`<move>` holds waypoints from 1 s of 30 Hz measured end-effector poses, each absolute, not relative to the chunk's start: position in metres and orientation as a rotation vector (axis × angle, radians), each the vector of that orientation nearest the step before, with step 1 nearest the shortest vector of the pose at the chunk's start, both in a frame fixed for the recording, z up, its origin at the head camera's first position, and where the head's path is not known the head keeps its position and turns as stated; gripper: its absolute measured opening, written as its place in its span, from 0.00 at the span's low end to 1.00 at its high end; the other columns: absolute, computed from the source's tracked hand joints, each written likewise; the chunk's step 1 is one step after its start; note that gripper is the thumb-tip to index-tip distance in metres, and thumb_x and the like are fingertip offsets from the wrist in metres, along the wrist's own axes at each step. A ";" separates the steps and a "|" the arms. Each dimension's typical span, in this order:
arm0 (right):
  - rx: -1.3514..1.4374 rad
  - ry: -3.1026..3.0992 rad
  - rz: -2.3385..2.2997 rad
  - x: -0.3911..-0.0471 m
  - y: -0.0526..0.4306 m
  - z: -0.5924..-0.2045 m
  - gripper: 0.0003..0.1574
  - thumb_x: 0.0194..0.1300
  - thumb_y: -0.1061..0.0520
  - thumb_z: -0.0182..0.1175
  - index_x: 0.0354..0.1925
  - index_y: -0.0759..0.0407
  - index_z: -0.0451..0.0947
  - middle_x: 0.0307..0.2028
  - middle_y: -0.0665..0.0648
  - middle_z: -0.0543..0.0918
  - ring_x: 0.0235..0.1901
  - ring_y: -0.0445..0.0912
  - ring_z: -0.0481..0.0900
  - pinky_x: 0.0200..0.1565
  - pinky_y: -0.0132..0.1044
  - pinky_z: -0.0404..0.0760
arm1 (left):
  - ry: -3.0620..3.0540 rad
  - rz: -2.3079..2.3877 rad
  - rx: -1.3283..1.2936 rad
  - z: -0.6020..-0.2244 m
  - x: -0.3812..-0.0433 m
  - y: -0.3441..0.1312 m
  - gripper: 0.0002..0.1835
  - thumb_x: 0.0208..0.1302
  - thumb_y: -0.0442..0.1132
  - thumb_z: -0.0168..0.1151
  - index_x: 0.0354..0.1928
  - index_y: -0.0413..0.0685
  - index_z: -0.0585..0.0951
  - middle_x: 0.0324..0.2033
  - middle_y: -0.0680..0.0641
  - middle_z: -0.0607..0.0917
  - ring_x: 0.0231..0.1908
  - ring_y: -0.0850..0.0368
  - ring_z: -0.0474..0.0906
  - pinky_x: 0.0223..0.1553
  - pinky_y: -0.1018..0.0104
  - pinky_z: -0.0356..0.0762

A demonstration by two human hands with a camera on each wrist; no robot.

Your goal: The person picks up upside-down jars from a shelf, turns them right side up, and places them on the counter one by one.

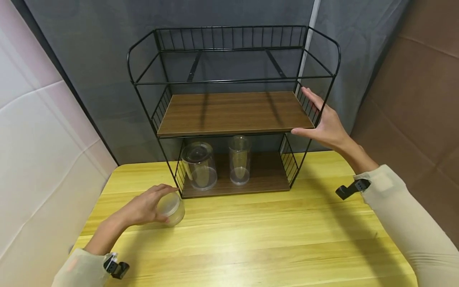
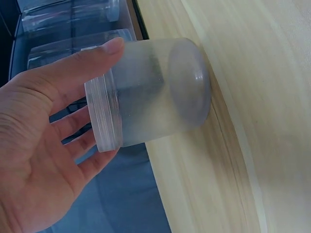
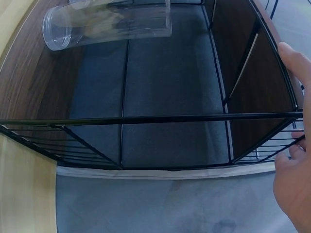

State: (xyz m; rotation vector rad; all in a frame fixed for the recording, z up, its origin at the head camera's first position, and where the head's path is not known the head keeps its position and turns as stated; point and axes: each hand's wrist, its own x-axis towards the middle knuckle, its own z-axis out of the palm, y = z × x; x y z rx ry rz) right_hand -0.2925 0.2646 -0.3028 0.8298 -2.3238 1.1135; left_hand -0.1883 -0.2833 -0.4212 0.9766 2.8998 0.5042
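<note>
1. Off the rack's (image 1: 233, 113) front-left corner, the left hand (image 1: 145, 206) grips and partly hides a jar (image 1: 175, 211).
2. Right hand (image 1: 329, 125), thumb and fingers spread, touches the rack's right edge; wrist view crops it.
3. A gap separates wide canister (image 1: 199, 167) and narrow canister (image 1: 239, 161).

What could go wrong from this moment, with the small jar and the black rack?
The small jar could slip, since its wall looks smooth and the left hand holds it near the lid.
It might knock the rack, whose lower front left corner is close by.
If the right hand, at the rack's right side, jolts the frame, the tall narrow jar on the lower shelf could perhaps tip.
</note>
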 end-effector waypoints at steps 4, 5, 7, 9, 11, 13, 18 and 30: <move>0.830 -2.313 1.128 -0.289 0.261 -0.301 0.69 0.54 0.56 0.84 0.84 0.55 0.55 0.83 0.59 0.55 0.83 0.50 0.50 0.78 0.31 0.56 | 2.901 0.474 0.961 -0.420 -0.188 -0.284 0.48 0.44 0.41 0.89 0.69 0.37 0.77 0.63 0.30 0.79 0.60 0.27 0.77 0.49 0.34 0.84; 0.832 -2.310 1.134 -0.285 0.258 -0.298 0.69 0.55 0.56 0.83 0.84 0.56 0.55 0.83 0.61 0.55 0.83 0.51 0.50 0.78 0.31 0.56 | 2.905 0.465 0.955 -0.420 -0.187 -0.284 0.48 0.44 0.42 0.89 0.69 0.37 0.77 0.63 0.30 0.79 0.60 0.26 0.77 0.48 0.34 0.85; 0.827 -2.308 1.137 -0.285 0.257 -0.298 0.69 0.55 0.57 0.83 0.84 0.57 0.54 0.84 0.62 0.54 0.83 0.51 0.49 0.79 0.32 0.56 | 2.912 0.452 0.941 -0.418 -0.186 -0.283 0.48 0.45 0.43 0.89 0.69 0.38 0.77 0.63 0.30 0.79 0.61 0.27 0.77 0.48 0.34 0.85; 0.818 -2.312 1.140 -0.284 0.256 -0.298 0.69 0.56 0.58 0.83 0.84 0.57 0.53 0.84 0.62 0.53 0.84 0.52 0.49 0.79 0.33 0.55 | 2.926 0.436 0.940 -0.417 -0.186 -0.282 0.47 0.45 0.44 0.89 0.69 0.39 0.78 0.63 0.30 0.79 0.61 0.27 0.77 0.48 0.34 0.85; 0.810 -2.316 1.143 -0.287 0.258 -0.302 0.71 0.55 0.59 0.83 0.85 0.56 0.51 0.84 0.60 0.52 0.84 0.51 0.49 0.80 0.35 0.56 | 2.944 0.428 0.945 -0.416 -0.185 -0.279 0.47 0.45 0.45 0.89 0.69 0.39 0.78 0.63 0.31 0.80 0.61 0.28 0.78 0.50 0.34 0.84; 0.803 -2.318 1.147 -0.290 0.260 -0.304 0.72 0.55 0.61 0.82 0.85 0.56 0.49 0.84 0.60 0.51 0.83 0.51 0.49 0.80 0.36 0.56 | 2.965 0.426 0.946 -0.413 -0.184 -0.276 0.46 0.46 0.47 0.89 0.68 0.40 0.79 0.62 0.32 0.80 0.61 0.29 0.79 0.51 0.34 0.84; 0.798 -2.313 1.177 -0.289 0.261 -0.305 0.75 0.54 0.64 0.83 0.86 0.52 0.48 0.85 0.53 0.51 0.83 0.49 0.50 0.78 0.36 0.60 | 3.017 0.457 0.953 -0.404 -0.179 -0.265 0.46 0.48 0.51 0.88 0.68 0.41 0.79 0.62 0.32 0.81 0.61 0.30 0.79 0.50 0.35 0.84; 0.790 -2.244 1.306 -0.285 0.258 -0.309 0.74 0.52 0.68 0.82 0.85 0.51 0.51 0.84 0.50 0.53 0.81 0.55 0.57 0.77 0.38 0.64 | 3.094 0.751 0.993 -0.395 -0.173 -0.234 0.49 0.50 0.47 0.87 0.73 0.41 0.74 0.65 0.33 0.79 0.64 0.31 0.77 0.60 0.33 0.79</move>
